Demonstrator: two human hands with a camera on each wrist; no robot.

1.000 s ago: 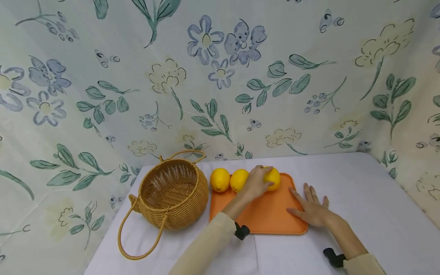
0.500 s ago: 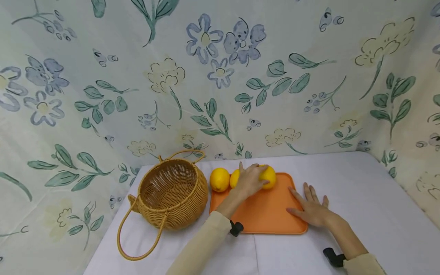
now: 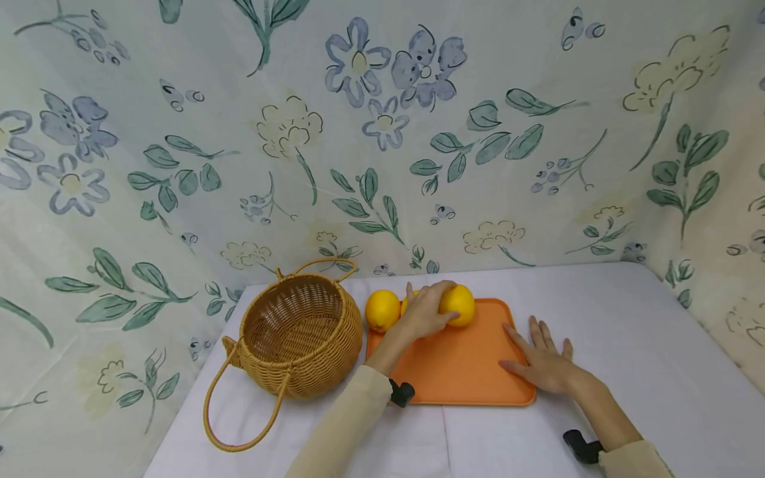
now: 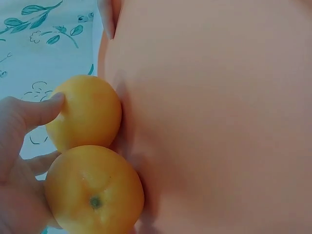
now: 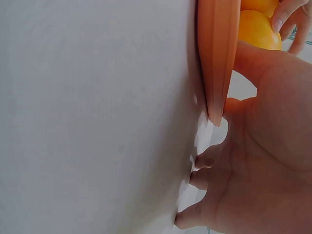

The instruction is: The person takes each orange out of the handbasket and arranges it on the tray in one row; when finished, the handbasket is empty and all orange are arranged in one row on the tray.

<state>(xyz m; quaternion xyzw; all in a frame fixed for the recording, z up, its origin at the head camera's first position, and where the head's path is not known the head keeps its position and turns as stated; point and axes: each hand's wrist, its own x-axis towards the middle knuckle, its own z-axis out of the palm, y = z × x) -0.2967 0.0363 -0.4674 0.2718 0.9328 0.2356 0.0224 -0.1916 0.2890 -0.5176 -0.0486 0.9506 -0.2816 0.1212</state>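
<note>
My left hand [image 3: 425, 312] reaches over the back of the orange tray [image 3: 460, 372] and grips an orange [image 3: 459, 309]. In the left wrist view its thumb presses on that orange's side, and its fingers curl behind. A second orange [image 4: 95, 195] sits against the gripped one, close by the palm; in the head view the hand mostly hides it. One more orange [image 3: 381, 311] is at the tray's back left corner. At the tray's right rim, my right hand [image 3: 546, 368] lies with fingers spread, thumb over the rim and other fingertips on the white cloth.
Left of the tray stands a round wicker basket [image 3: 323, 372], its mouth tipped up and one handle [image 3: 239, 448] lowered onto the tablecloth [image 3: 627, 332]. A floral curtain [image 3: 382, 166] hangs behind the table.
My left hand has moved left along the back of the tray with the gripped orange, closing up to the middle orange. The right hand has stayed at the rim.
</note>
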